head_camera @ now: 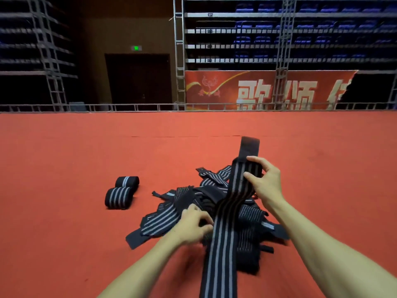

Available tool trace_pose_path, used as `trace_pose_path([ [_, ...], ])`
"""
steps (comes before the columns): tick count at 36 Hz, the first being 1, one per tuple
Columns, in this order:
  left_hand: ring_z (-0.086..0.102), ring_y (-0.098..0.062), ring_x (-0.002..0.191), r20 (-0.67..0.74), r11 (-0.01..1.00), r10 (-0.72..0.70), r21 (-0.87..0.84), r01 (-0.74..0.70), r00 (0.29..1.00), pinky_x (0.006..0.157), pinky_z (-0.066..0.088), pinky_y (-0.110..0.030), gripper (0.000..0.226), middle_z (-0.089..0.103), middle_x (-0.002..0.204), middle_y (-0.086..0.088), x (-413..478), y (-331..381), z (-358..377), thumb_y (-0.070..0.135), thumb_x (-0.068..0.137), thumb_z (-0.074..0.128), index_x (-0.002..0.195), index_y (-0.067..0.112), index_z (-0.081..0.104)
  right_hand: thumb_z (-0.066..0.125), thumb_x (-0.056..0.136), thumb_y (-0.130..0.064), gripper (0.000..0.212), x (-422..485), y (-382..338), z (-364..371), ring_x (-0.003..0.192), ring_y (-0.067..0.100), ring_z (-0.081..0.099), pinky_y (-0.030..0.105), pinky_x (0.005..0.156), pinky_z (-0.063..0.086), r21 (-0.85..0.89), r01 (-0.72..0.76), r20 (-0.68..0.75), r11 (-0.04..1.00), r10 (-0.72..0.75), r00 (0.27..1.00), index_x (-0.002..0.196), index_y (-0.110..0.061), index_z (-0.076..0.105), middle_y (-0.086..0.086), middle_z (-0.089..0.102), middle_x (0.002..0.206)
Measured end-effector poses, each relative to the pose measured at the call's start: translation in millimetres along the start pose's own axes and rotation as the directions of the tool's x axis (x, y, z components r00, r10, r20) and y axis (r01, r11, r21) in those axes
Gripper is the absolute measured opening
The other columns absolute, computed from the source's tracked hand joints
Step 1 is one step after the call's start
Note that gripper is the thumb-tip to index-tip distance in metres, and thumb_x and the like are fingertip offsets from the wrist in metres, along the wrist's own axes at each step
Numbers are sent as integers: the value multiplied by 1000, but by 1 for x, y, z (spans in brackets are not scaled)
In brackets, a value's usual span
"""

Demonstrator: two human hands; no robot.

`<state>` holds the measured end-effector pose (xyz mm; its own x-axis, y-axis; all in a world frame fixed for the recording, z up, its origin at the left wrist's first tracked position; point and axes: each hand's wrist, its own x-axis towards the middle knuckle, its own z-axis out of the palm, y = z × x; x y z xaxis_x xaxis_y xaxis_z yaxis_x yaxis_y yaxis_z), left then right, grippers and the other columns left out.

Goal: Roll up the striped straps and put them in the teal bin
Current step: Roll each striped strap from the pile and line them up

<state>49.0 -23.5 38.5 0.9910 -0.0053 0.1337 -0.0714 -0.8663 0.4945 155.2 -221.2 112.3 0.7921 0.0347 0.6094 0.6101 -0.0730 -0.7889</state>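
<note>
Head view: the right grip (265,181) clasps a long black elastic strap with grey stripes (221,244), lifted over the loose pile of striped straps (163,220) on the red carpet floor (64,168). The left grip (193,225) curls at that strap's edge, and I cannot tell if it holds anything. Two rolled straps (118,196) lie to the left.

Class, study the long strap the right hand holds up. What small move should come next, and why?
Probably fold the black end down and start rolling toward the body. The right hand has its grip on the long strap just below that end, which stands free; the left hand sits at the strap's edge, seemingly steadying it.
</note>
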Motion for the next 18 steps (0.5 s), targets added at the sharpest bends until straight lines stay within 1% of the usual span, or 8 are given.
trace_pose_path([
  [3,48,-18,113,-115,998,24,-51,-30,993,105,35,-32,14,55,94,7,47,0,-22,22,92,63,103,17,72,71,74,14,49,5,28,-1,105,14,63,33,98,50,-38,-16,-24,999,15,1000,105,-22,68,-4,69,107],
  [5,53,-19,108,-135,997,3,-78,-13,991,99,40,-30,12,61,98,1,78,-2,-31,22,92,64,99,17,72,70,74,15,50,7,45,1,105,10,63,25,97,48,-63,-36,-2,997,36,999,106,-23,67,-6,68,107],
  [7,58,-21,98,-118,996,-9,-94,-2,993,84,41,-25,11,66,98,-5,114,-5,-34,21,92,64,96,15,73,70,73,16,51,16,66,4,102,2,61,23,98,46,-74,-46,-5,996,45,999,107,-23,67,-9,68,106],
  [9,58,-18,83,-104,994,-29,-109,17,994,72,40,-24,11,69,93,-6,146,-9,-33,21,92,63,92,14,72,70,72,17,53,24,86,7,100,-4,60,21,99,45,-76,-54,-33,996,52,998,108,-22,67,-10,68,107],
  [11,54,-11,69,-87,988,-74,-144,61,993,64,39,-24,10,65,81,0,167,-16,-29,23,94,61,90,16,68,67,70,20,57,29,98,10,98,-12,60,15,96,44,-56,-76,-62,996,73,995,107,-24,67,-9,68,109],
  [13,50,-6,61,-77,979,-117,-179,101,990,57,39,-24,9,56,76,6,195,-26,-22,25,96,59,91,18,63,62,67,24,63,38,112,15,98,-16,59,9,93,44,-15,-96,-76,995,94,993,103,-27,67,-10,68,110],
  [15,49,-8,64,-76,973,-155,-182,139,985,61,40,-24,12,55,78,5,221,-36,-15,26,98,56,98,16,63,58,66,25,66,43,126,25,98,-15,60,8,91,45,30,-128,-76,991,130,989,101,-30,67,-13,68,110],
  [18,57,-16,83,-93,963,-223,-178,204,970,73,43,-26,18,64,96,-3,257,-51,-6,27,99,56,106,12,63,58,66,23,66,45,150,41,102,-9,62,13,93,47,71,-154,-58,986,158,986,101,-32,68,-18,69,109],
])
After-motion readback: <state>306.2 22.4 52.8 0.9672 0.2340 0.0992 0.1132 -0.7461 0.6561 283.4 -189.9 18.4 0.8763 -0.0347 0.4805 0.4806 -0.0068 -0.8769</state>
